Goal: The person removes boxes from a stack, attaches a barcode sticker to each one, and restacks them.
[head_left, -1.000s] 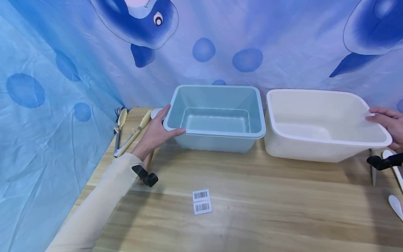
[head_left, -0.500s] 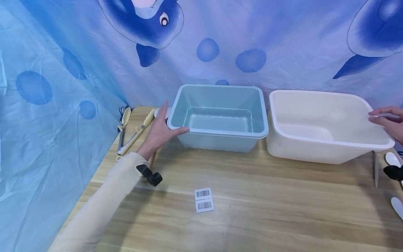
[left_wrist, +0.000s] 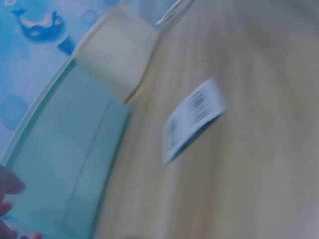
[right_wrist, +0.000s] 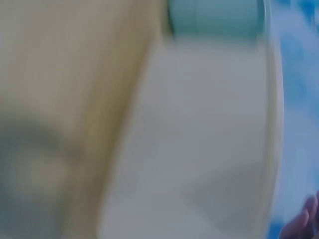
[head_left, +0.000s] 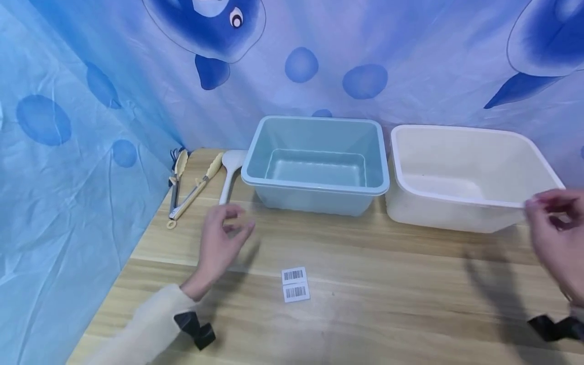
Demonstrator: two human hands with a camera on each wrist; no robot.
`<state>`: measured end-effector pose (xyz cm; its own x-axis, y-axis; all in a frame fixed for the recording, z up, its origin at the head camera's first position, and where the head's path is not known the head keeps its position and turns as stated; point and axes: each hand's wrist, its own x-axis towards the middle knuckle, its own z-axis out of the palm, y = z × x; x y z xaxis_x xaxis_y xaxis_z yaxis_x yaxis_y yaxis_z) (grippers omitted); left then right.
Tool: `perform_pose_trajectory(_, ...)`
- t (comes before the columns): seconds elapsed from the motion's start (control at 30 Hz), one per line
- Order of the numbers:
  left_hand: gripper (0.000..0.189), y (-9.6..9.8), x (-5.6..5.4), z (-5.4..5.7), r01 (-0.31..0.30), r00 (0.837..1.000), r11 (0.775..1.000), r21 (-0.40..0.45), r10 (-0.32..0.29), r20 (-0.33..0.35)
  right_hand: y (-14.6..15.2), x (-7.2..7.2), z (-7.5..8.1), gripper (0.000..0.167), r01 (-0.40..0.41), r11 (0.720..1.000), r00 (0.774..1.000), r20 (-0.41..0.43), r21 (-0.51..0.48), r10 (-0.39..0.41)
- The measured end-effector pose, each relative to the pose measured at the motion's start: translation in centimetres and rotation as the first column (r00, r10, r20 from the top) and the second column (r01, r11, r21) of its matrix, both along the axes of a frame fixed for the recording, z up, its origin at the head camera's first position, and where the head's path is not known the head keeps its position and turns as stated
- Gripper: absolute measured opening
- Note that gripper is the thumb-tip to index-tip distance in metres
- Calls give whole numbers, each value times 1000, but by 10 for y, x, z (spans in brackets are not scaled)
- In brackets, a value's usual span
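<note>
My left hand (head_left: pixel 221 246) hovers above the wooden table, fingers loosely bent and holding nothing. It stands in front of the light blue plastic bin (head_left: pixel 315 200), apart from it. My right hand (head_left: pixel 558 233) is at the right edge of the head view, in front of the near right corner of the white plastic bin (head_left: pixel 447 213). Its fingers are loosely curled, with nothing seen in them, and they hide that corner. Both bins stand side by side with no contents visible. In the blurred right wrist view, fingertips (right_wrist: pixel 299 224) show beyond the white bin's rim.
Left of the blue bin lie a white ladle-like utensil (head_left: pixel 233 159) and spread tongs (head_left: pixel 196 192) with cream tips. Two barcode labels (head_left: pixel 295 285) lie on the table (head_left: pixel 388 304) near its middle. A blue patterned curtain (head_left: pixel 328 50) hangs behind the bins.
My left hand has come off the blue bin's left rim and moved toward me. My right hand has left the white bin's right side and moved nearer and slightly left. The bins stay put.
</note>
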<state>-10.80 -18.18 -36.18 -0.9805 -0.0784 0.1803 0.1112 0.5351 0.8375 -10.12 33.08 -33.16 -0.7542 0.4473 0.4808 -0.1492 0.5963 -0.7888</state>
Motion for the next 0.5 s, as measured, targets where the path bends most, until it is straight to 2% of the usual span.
perform_pose_trajectory(0.07,33,4,14,-7,46,999,999,3,-46,14,-33,18,-1,30,-120,990,992,-32,77,123)
perform_pose_trajectory(0.17,32,12,34,-16,101,989,995,1,-100,110,-66,31,-17,24,-316,934,948,12,165,318)
perform_pose_trajectory(0.2,33,16,41,-18,114,982,994,5,-113,148,-77,34,-23,24,-374,911,927,44,171,372)
perform_pose_trajectory(0.27,35,22,51,-22,121,967,992,26,-124,222,-99,40,-33,28,-479,869,877,109,123,468)
perform_pose_trajectory(0.33,38,27,60,-26,132,953,990,51,-141,268,-120,45,-44,29,-554,828,828,161,90,537)
perform_pose_trajectory(0.43,40,34,70,-31,150,939,986,71,-165,302,-149,49,-56,31,-630,775,762,223,41,608)
perform_pose_trajectory(0.5,40,38,74,-34,158,936,984,85,-177,305,-167,50,-62,32,-669,742,720,271,26,639)
